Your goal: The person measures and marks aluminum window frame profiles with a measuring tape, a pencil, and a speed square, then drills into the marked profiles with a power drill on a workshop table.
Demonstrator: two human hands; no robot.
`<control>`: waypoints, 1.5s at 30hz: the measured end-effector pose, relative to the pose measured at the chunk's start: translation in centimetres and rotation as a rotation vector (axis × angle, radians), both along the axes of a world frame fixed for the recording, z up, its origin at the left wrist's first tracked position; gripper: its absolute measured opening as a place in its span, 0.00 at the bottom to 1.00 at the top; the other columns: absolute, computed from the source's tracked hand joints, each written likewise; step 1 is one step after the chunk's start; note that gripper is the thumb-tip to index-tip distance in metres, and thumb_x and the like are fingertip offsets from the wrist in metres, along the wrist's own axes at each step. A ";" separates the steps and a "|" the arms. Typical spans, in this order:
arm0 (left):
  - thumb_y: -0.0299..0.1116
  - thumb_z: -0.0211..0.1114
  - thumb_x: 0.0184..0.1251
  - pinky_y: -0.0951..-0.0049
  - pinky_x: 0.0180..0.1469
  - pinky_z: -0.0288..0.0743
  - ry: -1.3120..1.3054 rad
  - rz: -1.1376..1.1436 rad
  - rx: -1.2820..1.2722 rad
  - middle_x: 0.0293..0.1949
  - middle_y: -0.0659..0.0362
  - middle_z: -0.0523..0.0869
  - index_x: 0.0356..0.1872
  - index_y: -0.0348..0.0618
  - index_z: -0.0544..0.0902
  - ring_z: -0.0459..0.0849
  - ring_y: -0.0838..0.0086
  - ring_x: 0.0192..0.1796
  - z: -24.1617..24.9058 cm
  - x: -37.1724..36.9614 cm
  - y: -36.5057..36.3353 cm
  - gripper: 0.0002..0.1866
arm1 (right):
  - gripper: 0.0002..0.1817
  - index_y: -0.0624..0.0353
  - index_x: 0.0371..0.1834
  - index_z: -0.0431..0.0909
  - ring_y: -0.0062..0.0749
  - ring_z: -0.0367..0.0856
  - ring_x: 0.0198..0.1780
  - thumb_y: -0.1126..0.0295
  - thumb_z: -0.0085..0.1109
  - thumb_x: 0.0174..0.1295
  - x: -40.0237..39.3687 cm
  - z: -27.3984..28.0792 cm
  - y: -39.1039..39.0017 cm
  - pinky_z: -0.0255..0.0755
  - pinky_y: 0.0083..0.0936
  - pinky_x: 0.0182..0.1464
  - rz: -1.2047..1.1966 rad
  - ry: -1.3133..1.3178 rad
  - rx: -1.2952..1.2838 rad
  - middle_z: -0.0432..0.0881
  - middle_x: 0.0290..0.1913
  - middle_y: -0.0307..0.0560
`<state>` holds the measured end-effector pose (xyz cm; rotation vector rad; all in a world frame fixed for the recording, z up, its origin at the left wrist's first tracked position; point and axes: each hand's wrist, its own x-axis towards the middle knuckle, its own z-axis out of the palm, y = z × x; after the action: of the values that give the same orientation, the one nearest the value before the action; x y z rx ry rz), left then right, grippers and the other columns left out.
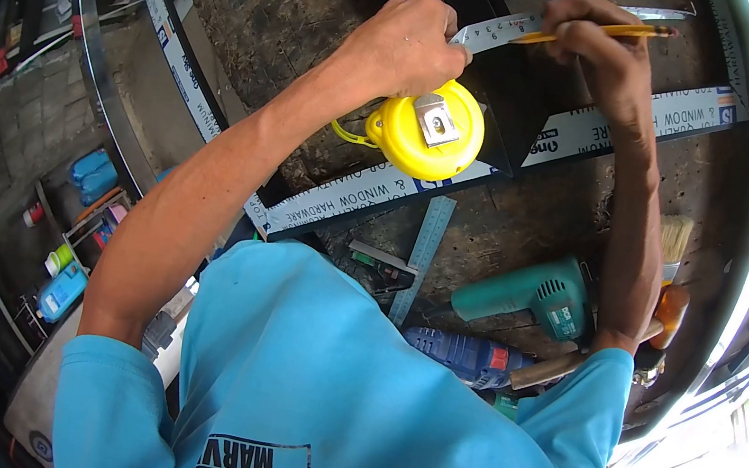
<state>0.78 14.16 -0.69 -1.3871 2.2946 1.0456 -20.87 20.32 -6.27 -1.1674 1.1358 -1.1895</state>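
Pinched in my left hand (415,46) is the silver blade (494,32) of a yellow tape measure (432,132), whose case hangs just below the hand. The blade runs right, over a black metal profile (509,95), toward my right hand (601,50). That hand has its fingers closed round a yellow pencil (638,31), the pencil's front end lying at the blade. Beneath the tape case passes a frame bar (352,191) covered with white printed film.
On the dark wooden table (312,130) near my body lie a steel ruler (425,251), a green power tool (528,299), a blue power tool (468,354), a hammer (557,367) and a brush (674,243). Another filmed bar (175,53) runs along the left.
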 end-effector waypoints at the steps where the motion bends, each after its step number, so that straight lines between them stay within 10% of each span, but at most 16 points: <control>1: 0.37 0.62 0.62 0.69 0.34 0.78 -0.004 -0.010 0.002 0.25 0.47 0.83 0.35 0.30 0.83 0.84 0.65 0.27 0.2 0.0 0.0 0.15 | 0.08 0.64 0.30 0.79 0.21 0.74 0.28 0.76 0.50 0.54 0.6 1.2 0.1 0.68 0.19 0.33 -0.060 -0.045 0.022 0.78 0.30 0.42; 6: 0.33 0.60 0.53 0.58 0.45 0.78 0.046 0.033 0.051 0.34 0.36 0.84 0.36 0.28 0.84 0.85 0.45 0.40 0.7 -0.3 -0.6 0.16 | 0.08 0.66 0.34 0.79 0.23 0.75 0.29 0.74 0.51 0.55 -0.1 0.4 -0.7 0.69 0.20 0.34 -0.047 -0.296 0.127 0.78 0.31 0.43; 8: 0.34 0.61 0.54 0.57 0.47 0.78 0.088 0.017 0.042 0.35 0.36 0.84 0.36 0.29 0.84 0.84 0.46 0.42 0.6 -0.2 -0.6 0.16 | 0.10 0.66 0.39 0.78 0.26 0.78 0.29 0.70 0.56 0.60 -0.5 0.2 -0.5 0.73 0.21 0.35 -0.089 -0.685 0.189 0.82 0.33 0.46; 12: 0.45 0.67 0.59 0.66 0.39 0.78 0.325 0.038 0.081 0.27 0.47 0.84 0.44 0.30 0.81 0.86 0.64 0.33 -0.2 2.2 -0.4 0.24 | 0.20 0.67 0.48 0.74 0.32 0.83 0.40 0.57 0.53 0.69 3.4 8.7 4.1 0.76 0.25 0.43 -0.486 -0.342 0.163 0.82 0.42 0.53; 16: 0.65 0.68 0.51 0.71 0.35 0.77 0.613 0.373 0.055 0.30 0.53 0.84 0.72 0.37 0.48 0.84 0.72 0.33 6.4 6.0 4.0 0.59 | 0.20 0.66 0.51 0.71 0.35 0.81 0.51 0.57 0.52 0.70 11.2 13.9 13.5 0.76 0.29 0.50 -0.749 -0.079 0.082 0.79 0.51 0.58; 20: 0.67 0.71 0.45 0.68 0.40 0.76 0.836 0.524 0.018 0.33 0.56 0.77 0.73 0.37 0.36 0.78 0.71 0.34 6.9 10.6 8.8 0.68 | 0.15 0.62 0.40 0.64 0.38 0.77 0.57 0.69 0.62 0.63 23.2 14.8 20.0 0.74 0.35 0.56 -0.801 -0.200 0.156 0.69 0.63 0.67; 24: 0.62 0.64 0.58 0.65 0.43 0.74 0.711 0.562 0.112 0.34 0.49 0.80 0.71 0.33 0.51 0.81 0.64 0.38 1.6 13.5 14.5 0.52 | 0.24 0.61 0.38 0.62 0.31 0.79 0.46 0.69 0.73 0.52 30.6 11.2 21.3 0.75 0.32 0.53 -0.929 -0.049 0.478 0.76 0.40 0.48; 28: 0.53 0.53 0.70 0.60 0.50 0.74 0.529 0.239 0.288 0.43 0.42 0.83 0.60 0.40 0.70 0.83 0.51 0.48 0.5 14.1 16.1 0.28 | 0.19 0.58 0.35 0.66 0.28 0.79 0.28 0.74 0.71 0.51 28.9 10.7 21.8 0.77 0.28 0.18 -1.108 -0.426 0.545 0.73 0.28 0.40; 33: 0.48 0.64 0.63 0.63 0.52 0.74 0.496 -0.221 0.462 0.44 0.48 0.85 0.58 0.38 0.73 0.84 0.58 0.47 5.8 14.4 14.9 0.29 | 0.13 0.61 0.29 0.71 0.21 0.70 0.26 0.73 0.69 0.47 21.2 11.0 23.7 0.67 0.20 0.28 -1.281 0.072 0.356 0.72 0.25 0.38; 37: 0.50 0.65 0.60 0.62 0.48 0.75 0.389 -0.410 0.304 0.39 0.47 0.86 0.47 0.38 0.81 0.84 0.56 0.44 2.5 18.9 11.3 0.25 | 0.18 0.67 0.33 0.73 0.39 0.77 0.30 0.65 0.68 0.45 11.5 7.0 22.7 0.72 0.32 0.37 -1.402 0.556 0.443 0.77 0.26 0.50; 39: 0.51 0.64 0.59 0.58 0.43 0.77 0.296 -0.557 0.456 0.31 0.46 0.86 0.36 0.37 0.85 0.85 0.54 0.37 1.5 21.7 9.0 0.23 | 0.21 0.68 0.37 0.76 0.44 0.83 0.34 0.60 0.67 0.51 9.9 8.0 21.1 0.75 0.35 0.41 -1.427 0.249 0.496 0.81 0.30 0.57; 40: 0.53 0.62 0.59 0.57 0.41 0.77 0.261 -0.600 0.468 0.28 0.47 0.85 0.33 0.38 0.85 0.85 0.53 0.34 1.5 23.3 8.1 0.24 | 0.21 0.67 0.40 0.76 0.50 0.84 0.37 0.58 0.65 0.54 7.6 5.6 22.0 0.75 0.40 0.44 -1.289 0.808 0.591 0.83 0.36 0.59; 45: 0.52 0.56 0.65 0.58 0.47 0.74 0.272 -0.697 0.606 0.39 0.46 0.86 0.43 0.39 0.84 0.84 0.52 0.43 -1.3 30.6 3.6 0.24 | 0.17 0.62 0.50 0.75 0.59 0.80 0.48 0.65 0.54 0.61 12.6 8.9 18.2 0.71 0.46 0.50 -1.157 1.060 0.794 0.82 0.42 0.64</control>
<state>31.35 17.77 -2.00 -0.1971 2.0794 1.5284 -8.30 38.53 2.58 -0.3593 2.9888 -0.5997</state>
